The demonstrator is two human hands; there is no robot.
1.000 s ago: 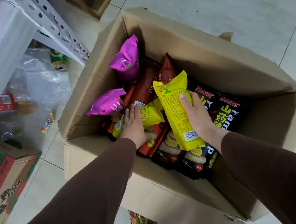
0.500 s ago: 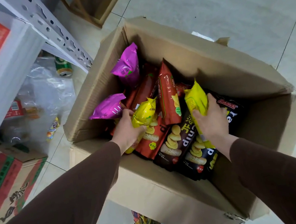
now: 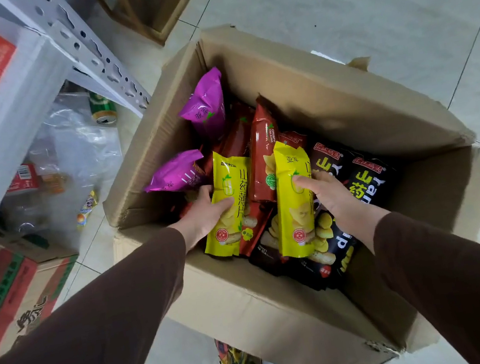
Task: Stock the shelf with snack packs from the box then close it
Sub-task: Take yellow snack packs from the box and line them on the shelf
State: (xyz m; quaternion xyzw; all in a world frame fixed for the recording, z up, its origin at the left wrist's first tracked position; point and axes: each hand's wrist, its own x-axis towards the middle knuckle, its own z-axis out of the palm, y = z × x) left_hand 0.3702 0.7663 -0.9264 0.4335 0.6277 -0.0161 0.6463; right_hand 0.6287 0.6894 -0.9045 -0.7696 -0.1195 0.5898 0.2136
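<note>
A person bends over an open box (image 3: pixel 280 294) on the floor, each hand clamped on a yellow snack pack. The left hand (image 3: pixel 203 215) grips one yellow pack (image 3: pixel 229 202) with the thumb across its front and the fingers behind; the right hand (image 3: pixel 328 196) holds a second yellow pack (image 3: pixel 293 202) the same way. Both packs stand upright, label out, near the box's near wall. That looks like a grip chosen for lifting them straight out and onto the shelf (image 3: pixel 11 100), which stands beyond the box's left wall.

Red packs (image 3: pixel 262 153) stand toward the middle of the box, purple packs (image 3: pixel 205 106) lean at its left wall and black packs (image 3: pixel 369 181) lie toward its right wall, so stocking has far to go. The flaps are open.

Half a second earlier the two yellow packs were crumpled in the hands, their faces hidden; a second ago the right hand's pack showed its barcoded back. Now both are turned face up and raised clear of the pile.
</note>
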